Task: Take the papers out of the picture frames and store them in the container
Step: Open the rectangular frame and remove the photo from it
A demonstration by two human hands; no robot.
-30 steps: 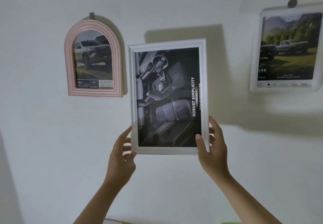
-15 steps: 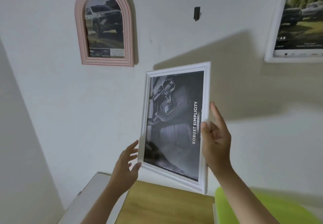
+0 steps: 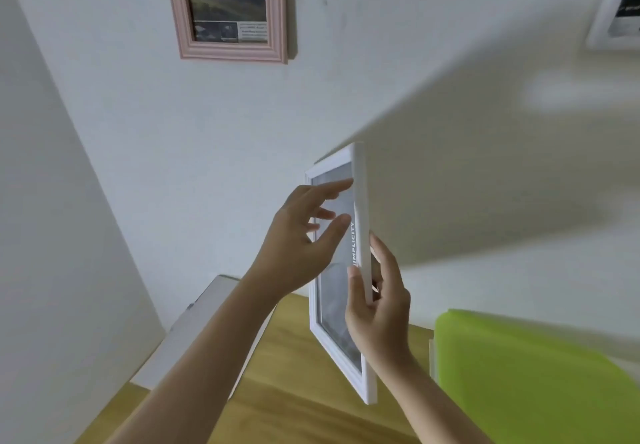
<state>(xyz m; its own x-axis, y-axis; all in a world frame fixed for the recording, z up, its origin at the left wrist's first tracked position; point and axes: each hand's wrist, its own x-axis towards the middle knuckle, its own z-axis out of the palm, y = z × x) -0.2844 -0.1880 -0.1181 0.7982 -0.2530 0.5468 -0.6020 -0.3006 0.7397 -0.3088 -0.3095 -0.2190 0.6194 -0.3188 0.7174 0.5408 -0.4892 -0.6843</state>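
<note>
Right hand [image 3: 377,308]: grips the right edge of the white frame [image 3: 363,197], thumb in front. Left hand [image 3: 304,239]: fingers spread, loose, before the glass. Frame held upright, edge-on, above the wooden table [image 3: 294,374]; green container [image 3: 526,374] beside.

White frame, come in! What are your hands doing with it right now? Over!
Right hand grips white frame by its edge. Left hand open, fingers near the glass. Paper still inside. Wooden table below, nothing blocking.
</note>
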